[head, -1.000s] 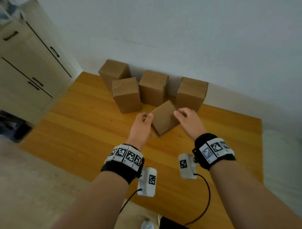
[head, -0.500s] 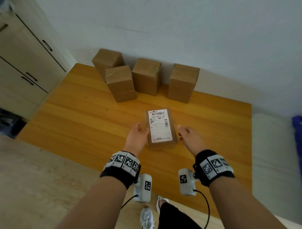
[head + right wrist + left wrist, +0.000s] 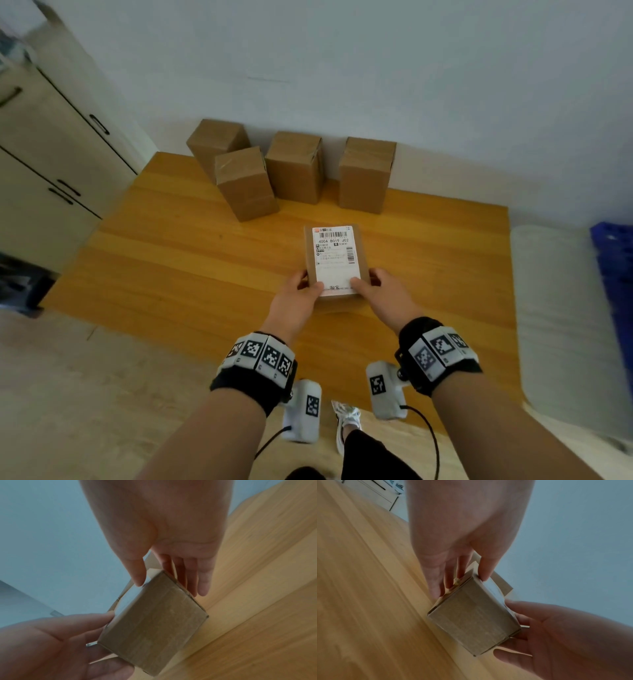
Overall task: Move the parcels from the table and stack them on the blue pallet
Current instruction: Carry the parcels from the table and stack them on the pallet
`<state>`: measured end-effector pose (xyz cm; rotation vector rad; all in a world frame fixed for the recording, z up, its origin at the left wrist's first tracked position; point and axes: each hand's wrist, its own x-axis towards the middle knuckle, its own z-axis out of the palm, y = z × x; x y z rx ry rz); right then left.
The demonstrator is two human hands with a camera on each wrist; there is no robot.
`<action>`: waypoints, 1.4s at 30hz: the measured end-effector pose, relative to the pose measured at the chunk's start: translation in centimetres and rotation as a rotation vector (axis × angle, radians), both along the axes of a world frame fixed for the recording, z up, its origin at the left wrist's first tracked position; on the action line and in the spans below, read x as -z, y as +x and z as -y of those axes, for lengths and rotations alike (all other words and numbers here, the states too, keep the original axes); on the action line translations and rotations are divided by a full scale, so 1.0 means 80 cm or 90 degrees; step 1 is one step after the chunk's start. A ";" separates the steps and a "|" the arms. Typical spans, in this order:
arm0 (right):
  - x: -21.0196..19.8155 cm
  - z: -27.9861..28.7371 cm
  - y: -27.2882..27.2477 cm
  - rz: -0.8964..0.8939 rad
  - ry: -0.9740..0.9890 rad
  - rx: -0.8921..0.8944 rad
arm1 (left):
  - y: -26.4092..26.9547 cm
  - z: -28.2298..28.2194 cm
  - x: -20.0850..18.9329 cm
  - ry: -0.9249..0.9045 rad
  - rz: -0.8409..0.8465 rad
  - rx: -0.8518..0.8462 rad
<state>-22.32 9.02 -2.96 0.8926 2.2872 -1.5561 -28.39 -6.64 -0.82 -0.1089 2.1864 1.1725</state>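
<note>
Your left hand (image 3: 296, 301) and your right hand (image 3: 383, 294) grip the near end of the labelled parcel (image 3: 337, 263), one on each side, with a thumb laid on top at each near corner of its white shipping label (image 3: 335, 255). From the left wrist view your left hand (image 3: 462, 534) has its fingers (image 3: 436, 582) curled down the parcel's side and the thumb pressed on the top edge, so it pinches the parcel (image 3: 474, 626) between them; your right hand (image 3: 556, 639) holds the opposite side the same way. The right wrist view shows the mirror of this: your right hand (image 3: 164, 527) with fingers (image 3: 204, 582) down the far side and the thumb on the upper edge of the parcel (image 3: 154, 626), your left hand (image 3: 51, 642) wrapped on the other side. The parcel lies label up over the wooden counter (image 3: 171, 274); whether its underside touches the wood or is just clear of it you cannot tell from these views. Beyond the labelled parcel, four plain brown parcels stand upright near the wall: a front-left one (image 3: 245, 183), a far-left one (image 3: 215, 140) just behind it, a middle one (image 3: 296, 166) and a right one (image 3: 366, 173) set a little apart. To the right of the labelled parcel, past the counter's edge, the blue pallet (image 3: 613, 274) shows at the frame's border. To the left of it, off the counter, stands a cream cabinet (image 3: 51, 154) with dark handles.
</note>
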 end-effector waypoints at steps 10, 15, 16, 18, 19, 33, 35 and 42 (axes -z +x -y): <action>-0.071 -0.002 0.145 -0.102 0.086 0.133 | 0.113 -0.002 -0.054 0.175 -0.081 0.059; -0.126 -0.008 0.222 -0.167 0.145 0.192 | 0.175 -0.023 -0.108 0.235 -0.127 0.111; -0.141 -0.011 0.237 -0.182 0.153 0.208 | 0.188 -0.029 -0.122 0.251 -0.137 0.122; -0.171 -0.017 0.267 -0.211 0.165 0.238 | 0.213 -0.044 -0.148 0.277 -0.165 0.147; -0.186 -0.021 0.282 -0.226 0.169 0.248 | 0.226 -0.051 -0.161 0.292 -0.176 0.156; -0.328 -0.160 0.513 -0.350 0.254 0.350 | 0.430 -0.228 -0.293 0.451 -0.241 0.186; -0.339 -0.191 0.549 -0.350 0.277 0.350 | 0.462 -0.261 -0.303 0.460 -0.243 0.185; -0.366 -0.288 0.644 -0.367 0.292 0.365 | 0.542 -0.358 -0.317 0.462 -0.275 0.236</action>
